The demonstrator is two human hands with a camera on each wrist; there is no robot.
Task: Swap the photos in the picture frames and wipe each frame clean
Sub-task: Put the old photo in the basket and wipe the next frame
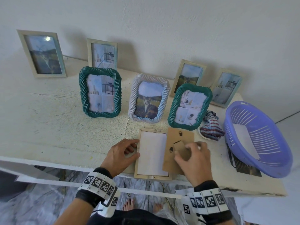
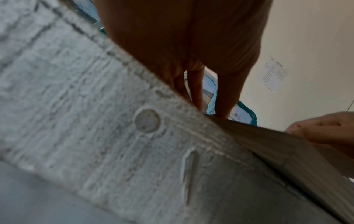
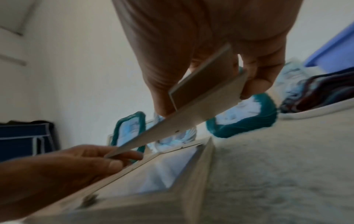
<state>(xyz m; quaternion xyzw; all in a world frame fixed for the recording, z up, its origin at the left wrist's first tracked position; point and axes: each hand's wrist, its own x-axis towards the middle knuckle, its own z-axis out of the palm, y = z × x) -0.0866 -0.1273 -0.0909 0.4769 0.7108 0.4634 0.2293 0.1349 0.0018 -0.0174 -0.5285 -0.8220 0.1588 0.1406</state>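
**A:** So where's it at? I see the open frame (image 1: 152,153) lying face down at the front edge of the table (image 1: 65,119), white paper back of a photo showing inside it.

**B:** Yep. Right hand (image 1: 193,159) is pinching the brown backing board (image 1: 178,150) by its fold-out stand flap, thumb on one side and fingers on the other. In the right wrist view the board is tilted up, clear of the frame. Left hand (image 1: 123,153) has its fingers curled on the frame's left rail, pinning it in place.

**A:** So backing off, photo not out yet?

**B:** That's my read. Can't tell whether the sheet in there is the original photo or a new one, only the blank side shows. Either way this frame isn't closed up.

**A:** And the wiping?

**B:** The striped cloth (image 1: 211,125) sits bunched on a small white dish, just beside the right green twisted frame (image 1: 190,106), nobody touching it. No way to judge from here whether any frame has been wiped.

**A:** Rest of the lineup?

**B:** Another green twisted frame (image 1: 100,91), the white twisted one with the cat (image 1: 149,98), and four plain wooden frames leaning on the wall behind. All upright with pictures in. Purple basket (image 1: 258,140) on the right with a white sheet in it, loose prints poking out underneath.

**A:** So plenty left.

**B:** I'd guess so.
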